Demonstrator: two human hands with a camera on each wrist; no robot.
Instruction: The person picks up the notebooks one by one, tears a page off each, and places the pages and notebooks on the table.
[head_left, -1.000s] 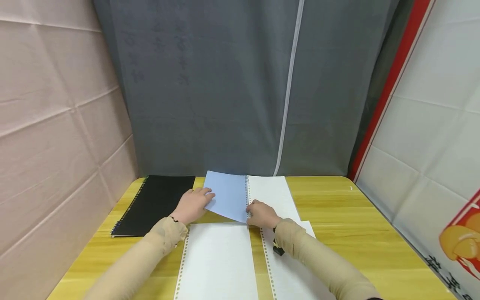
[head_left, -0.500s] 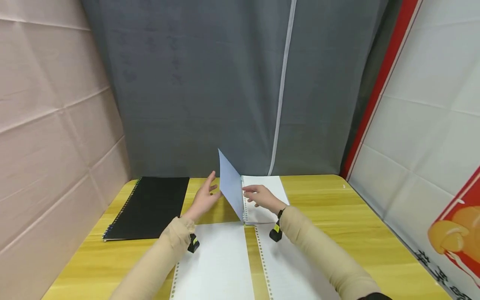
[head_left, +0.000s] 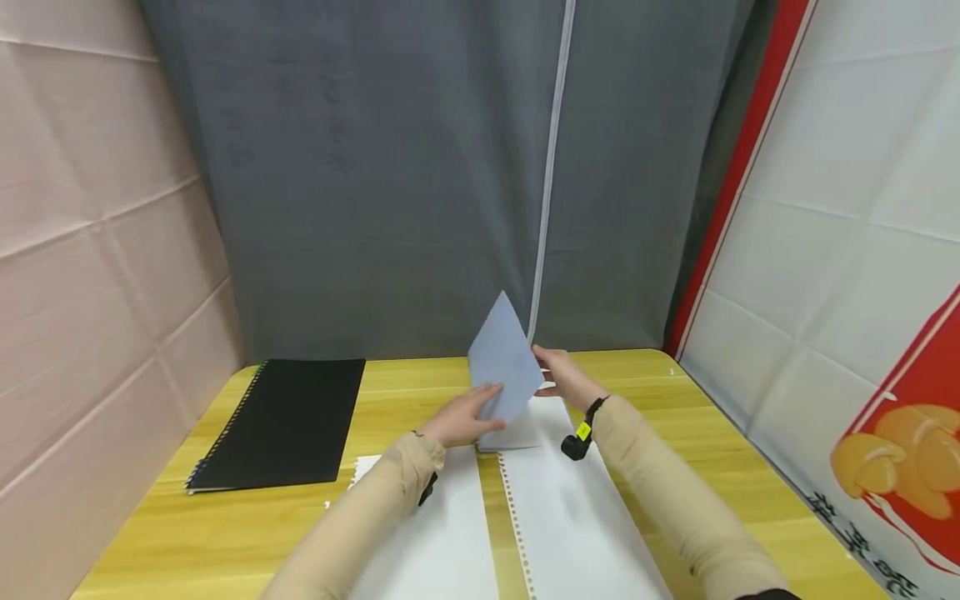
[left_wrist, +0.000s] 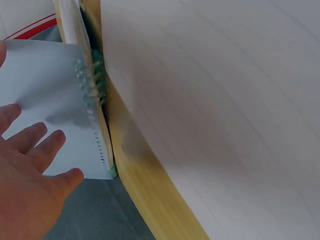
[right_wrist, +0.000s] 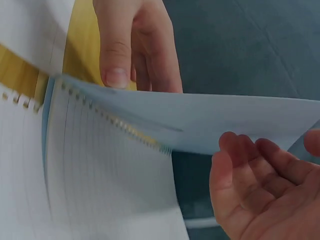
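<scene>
A spiral notebook lies at the table's far middle, and its light blue cover (head_left: 506, 362) stands raised and tilted to the right over the white page (head_left: 525, 433). My left hand (head_left: 467, 414) lies with straight fingers against the cover's near face, close to the spiral (left_wrist: 90, 80). In the left wrist view the fingers (left_wrist: 35, 145) are spread on the blue sheet (left_wrist: 45, 95). My right hand (head_left: 558, 375) sits behind the cover at its free edge, fingers (right_wrist: 250, 155) loosely bent and touching the sheet (right_wrist: 225, 120).
A closed black spiral notebook (head_left: 285, 421) lies at the left of the yellow table (head_left: 712, 433). Two loose white punched sheets (head_left: 450, 533) (head_left: 577, 525) lie side by side near me. A grey curtain (head_left: 375, 167) hangs behind the table; walls stand close on both sides.
The blue cover has swung up from lying flat on the left and now leans right. My left hand followed it rightward; my right hand moved back behind it.
</scene>
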